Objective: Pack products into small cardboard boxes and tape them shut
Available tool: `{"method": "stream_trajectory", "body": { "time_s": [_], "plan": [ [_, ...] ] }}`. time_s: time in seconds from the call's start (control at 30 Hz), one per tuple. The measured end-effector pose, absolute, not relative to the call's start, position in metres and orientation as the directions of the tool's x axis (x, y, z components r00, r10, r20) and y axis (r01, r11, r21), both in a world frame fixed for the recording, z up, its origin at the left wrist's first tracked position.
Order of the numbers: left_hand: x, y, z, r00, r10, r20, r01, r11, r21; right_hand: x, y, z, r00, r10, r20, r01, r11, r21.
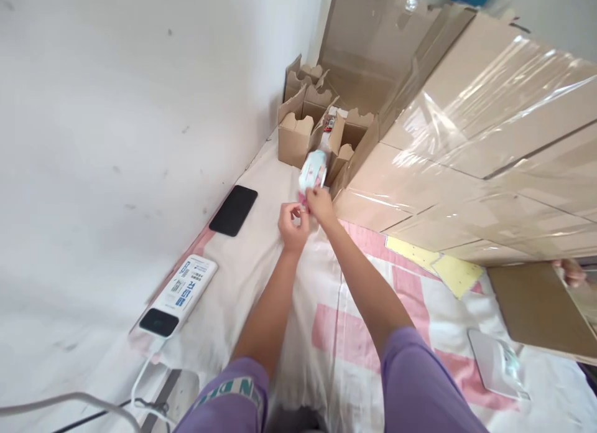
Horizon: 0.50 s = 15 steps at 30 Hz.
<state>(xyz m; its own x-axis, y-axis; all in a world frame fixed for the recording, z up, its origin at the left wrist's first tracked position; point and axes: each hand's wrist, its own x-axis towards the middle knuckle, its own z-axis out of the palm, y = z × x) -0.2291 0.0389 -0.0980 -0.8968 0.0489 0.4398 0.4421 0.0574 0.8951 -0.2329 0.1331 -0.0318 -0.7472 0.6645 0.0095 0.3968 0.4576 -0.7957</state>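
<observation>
A small pale-blue, white and pink soft packet, its kind not clear, lies on the cloth just in front of the open cardboard boxes. My right hand is closed with its fingers curled at the packet's pink near end. Right beside it, my left hand makes a pinch, thumb and forefinger curved into a ring. Whatever sits between those fingertips is too small to make out. Small open cartons stand beyond the packet, with another open carton to the right.
Against the wall lie a black phone and a white power bank with a cable. Taped, stacked cardboard boxes rise on the right. Another person's hand is near a cardboard piece. A white pouch rests below.
</observation>
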Motion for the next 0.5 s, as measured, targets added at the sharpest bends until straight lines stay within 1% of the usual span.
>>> {"method": "stream_trajectory", "body": {
  "time_s": [0.1,0.13,0.2,0.27,0.33,0.4,0.43,0.5],
  "plan": [
    [-0.245,0.016,-0.083,-0.86,0.008,0.51,0.509,0.052,0.859,-0.154,0.109,-0.039,-0.79,0.613,-0.019,0.393,0.482,-0.783],
    [-0.249,0.01,-0.078,-0.855,-0.018,0.519,0.517,0.067,0.854,-0.127,0.106,-0.04,-0.806,0.592,-0.01,0.387,0.514,-0.766],
    [-0.259,0.003,-0.067,-0.863,-0.076,0.499,0.492,0.101,0.865,-0.08,0.106,-0.041,-0.806,0.586,0.084,0.38,0.621,-0.685],
    [-0.273,0.005,-0.057,-0.897,-0.103,0.43,0.42,0.105,0.901,-0.039,0.112,-0.041,-0.791,0.57,0.222,0.371,0.735,-0.568],
    [-0.295,0.018,-0.045,-0.939,-0.077,0.335,0.329,0.082,0.941,-0.001,0.118,-0.041,-0.746,0.538,0.392,0.353,0.819,-0.453],
    [-0.322,0.041,-0.032,-0.961,-0.04,0.272,0.268,0.094,0.959,0.038,0.121,-0.043,-0.702,0.471,0.534,0.313,0.878,-0.362],
    [-0.336,0.056,-0.026,-0.964,-0.011,0.265,0.261,0.123,0.957,0.057,0.122,-0.045,-0.703,0.43,0.566,0.29,0.901,-0.324],
    [-0.362,0.086,-0.014,-0.962,0.084,0.259,0.271,0.215,0.938,0.093,0.122,-0.048,-0.741,0.392,0.545,0.292,0.919,-0.264]
  ]
}}
